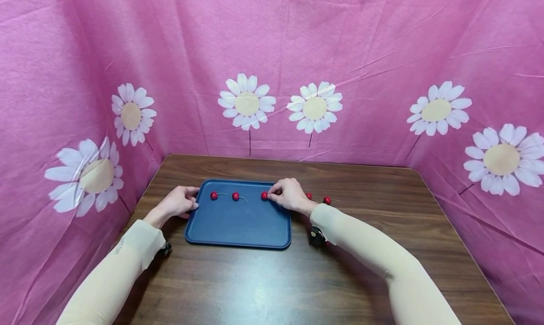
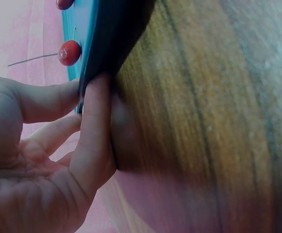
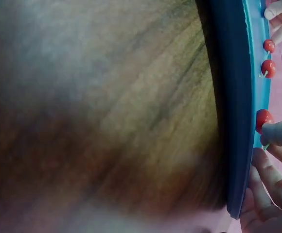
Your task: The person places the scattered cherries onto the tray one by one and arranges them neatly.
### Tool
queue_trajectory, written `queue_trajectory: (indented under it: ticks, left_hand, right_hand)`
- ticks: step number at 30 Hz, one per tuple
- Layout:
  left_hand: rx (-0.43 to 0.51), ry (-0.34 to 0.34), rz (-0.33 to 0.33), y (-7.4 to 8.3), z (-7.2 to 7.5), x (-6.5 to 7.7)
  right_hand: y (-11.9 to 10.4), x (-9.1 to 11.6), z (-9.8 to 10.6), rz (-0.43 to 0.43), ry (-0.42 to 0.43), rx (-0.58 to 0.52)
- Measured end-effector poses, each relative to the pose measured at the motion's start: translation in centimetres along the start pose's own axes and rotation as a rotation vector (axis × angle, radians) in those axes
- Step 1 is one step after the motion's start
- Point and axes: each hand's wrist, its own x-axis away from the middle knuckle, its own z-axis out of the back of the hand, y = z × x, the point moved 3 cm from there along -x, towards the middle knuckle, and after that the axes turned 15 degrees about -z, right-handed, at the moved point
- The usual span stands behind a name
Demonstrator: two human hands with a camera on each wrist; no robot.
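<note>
A blue rectangular tray (image 1: 238,228) lies on the table. At its left edge my left hand (image 1: 176,202) pinches the rim, with fingers on both sides of it in the left wrist view. Over the tray's right part, my right hand (image 1: 290,195) holds a red cherry (image 1: 264,195) between thumb and fingertips; a bit of green stem shows in the right wrist view. Two more cherries, one far left (image 1: 214,196) and one beside it (image 1: 235,196), lie on the tray, their thin stems pointing right.
On the wooden table (image 1: 382,230), right of the tray, lie a cherry (image 1: 327,200) and another cherry (image 1: 309,196) partly hidden behind the right hand. A pink curtain (image 1: 280,41) printed with white daisies surrounds the table's back and sides.
</note>
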Motion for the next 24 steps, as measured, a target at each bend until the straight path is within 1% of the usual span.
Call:
queue_trajectory:
  ticks: [2, 4, 6, 9, 12, 14, 16, 19, 21, 24]
  left_hand:
    - [0.003, -0.003, 0.004, 0.0, 0.0, 0.0]
    - [0.005, -0.004, 0.006, 0.0, 0.0, 0.0]
    - [0.005, -0.002, 0.004, 0.0, 0.0, 0.0]
    - [0.005, 0.003, -0.001, 0.0, 0.0, 0.0]
    - [0.006, 0.003, -0.007, 0.1, 0.0, 0.0]
    - [0.008, 0.001, -0.009, 0.1, 0.0, 0.0]
    - [0.011, 0.002, -0.005, 0.2, 0.0, 0.0]
    - [0.008, 0.000, 0.002, 0.2, 0.0, 0.1]
    - [0.006, 0.000, 0.004, 0.3, 0.0, 0.1]
    - [0.007, 0.001, 0.004, 0.2, 0.0, 0.1]
  right_hand:
    - [0.5, -0.2, -0.4, 0.010, -0.001, 0.020]
    - [-1.0, 0.5, 0.3, -0.014, -0.026, 0.031]
    - [-1.4, 0.7, 0.3, -0.004, -0.031, 0.052]
    - [-0.3, 0.1, -0.6, 0.012, -0.018, 0.075]
    - [2.0, -1.3, -2.4, 0.053, 0.035, 0.121]
    - [2.9, -1.7, -3.0, 0.056, 0.060, 0.156]
    - [1.2, -1.0, -2.1, 0.034, 0.049, 0.177]
    - [-1.6, 0.6, -0.2, -0.002, 0.011, 0.177]
    - [-1.4, 0.6, 0.1, 0.033, -0.001, 0.160]
    - [-0.8, 0.5, -0.1, 0.080, 0.012, 0.131]
